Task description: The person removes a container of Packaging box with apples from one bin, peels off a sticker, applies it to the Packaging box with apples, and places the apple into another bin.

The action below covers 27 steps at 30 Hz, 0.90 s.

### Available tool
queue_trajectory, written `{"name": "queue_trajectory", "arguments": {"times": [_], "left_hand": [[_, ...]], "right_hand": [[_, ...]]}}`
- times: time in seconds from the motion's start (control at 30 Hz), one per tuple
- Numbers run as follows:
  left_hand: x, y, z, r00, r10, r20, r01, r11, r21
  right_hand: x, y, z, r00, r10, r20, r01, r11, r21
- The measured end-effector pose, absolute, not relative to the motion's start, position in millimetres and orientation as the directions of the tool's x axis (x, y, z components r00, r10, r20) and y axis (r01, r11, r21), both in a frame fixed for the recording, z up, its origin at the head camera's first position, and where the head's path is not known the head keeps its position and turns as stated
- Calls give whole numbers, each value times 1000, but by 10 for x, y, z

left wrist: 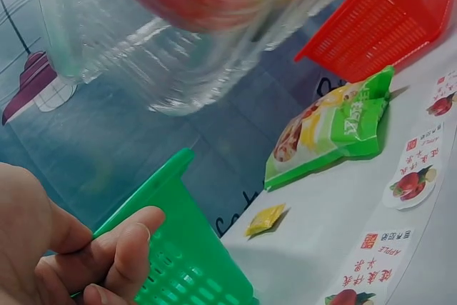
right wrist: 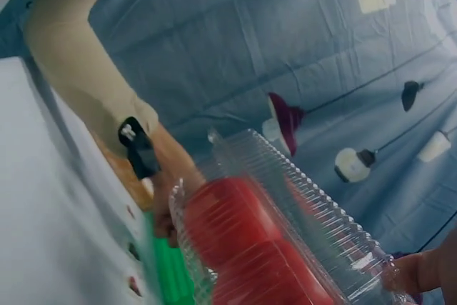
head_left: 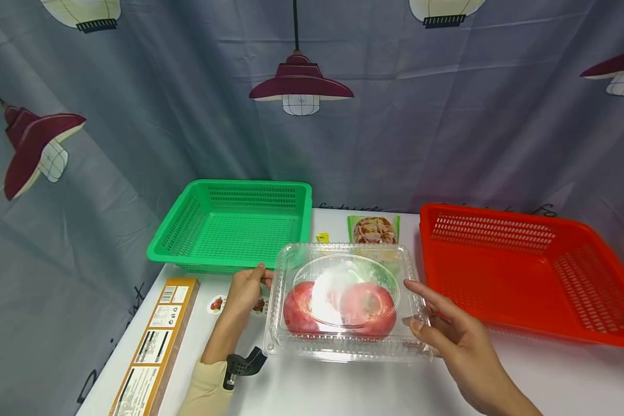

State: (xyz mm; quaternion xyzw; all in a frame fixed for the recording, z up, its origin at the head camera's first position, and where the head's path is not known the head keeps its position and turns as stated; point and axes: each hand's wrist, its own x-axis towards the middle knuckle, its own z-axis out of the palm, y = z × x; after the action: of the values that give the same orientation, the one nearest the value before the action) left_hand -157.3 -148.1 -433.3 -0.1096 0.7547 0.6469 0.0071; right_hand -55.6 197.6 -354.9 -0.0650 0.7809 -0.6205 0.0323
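A clear plastic clamshell box (head_left: 343, 350) is lifted off the table, with two red apples (head_left: 368, 309) inside under its lid. My right hand (head_left: 460, 344) grips it by the right side, thumb at the front corner and index finger along the lid. My left hand (head_left: 245, 294) is beside the box's left edge, near the front rim of the green basket (head_left: 231, 263). Its fingers are loosely curled with the thumb against the index finger, and nothing shows between them. Below that hand lies a strip of apple stickers (left wrist: 412, 185) on the table, partly hidden by the box in the head view.
A red basket (head_left: 486, 315) stands at the right. Behind the box lie a green food packet (head_left: 375, 229) and a small yellow sachet (head_left: 322, 237). Along the left table edge lies a long orange-brown carton (head_left: 153, 346). A curtain (head_left: 364, 144) hangs behind the table.
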Motion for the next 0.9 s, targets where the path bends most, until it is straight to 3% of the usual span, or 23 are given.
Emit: {"name": "queue_trajectory", "arguments": {"times": [0.23,0.67,0.9], "left_hand": [[-1550,-1512,-4303,-984,-118,-137,-156,168,973],[-1566,-1516,-4282,-984,-82,-159,-169,136,976],[-1575,-1522,-4281,-983,-84,-164,-175,151,973]], "right_hand": [[-343,1961,-3819,-991,-46,-124,114,179,-977],[-132,2019,-4302,-995,7,-97,97,163,-982],[-104,2002,-4396,-987,40,-157,162,156,-974]]}}
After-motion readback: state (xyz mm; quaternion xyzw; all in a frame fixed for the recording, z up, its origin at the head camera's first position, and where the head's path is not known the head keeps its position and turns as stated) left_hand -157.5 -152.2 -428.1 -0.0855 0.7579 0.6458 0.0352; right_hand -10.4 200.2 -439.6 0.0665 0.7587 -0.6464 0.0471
